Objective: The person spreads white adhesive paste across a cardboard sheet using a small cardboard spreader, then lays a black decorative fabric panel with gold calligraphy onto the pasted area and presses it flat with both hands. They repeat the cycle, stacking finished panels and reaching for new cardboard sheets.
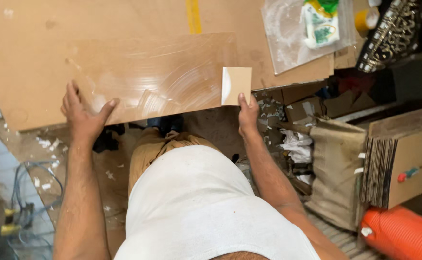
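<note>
Right hand (pixel 248 115) pinching tan card (pixel 236 85)

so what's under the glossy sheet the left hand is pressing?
The glossy sheet lies on a larger brown board, pinned by the left hand. The board's surface beneath it is covered.

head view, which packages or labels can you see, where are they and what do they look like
Plastic pouch: top right, on a dusty sheet; white with green and yellow print.
Cardboard box: right edge; brown, with small red and teal marks on its side.
Tape roll: beside the pouch; yellow.
</note>
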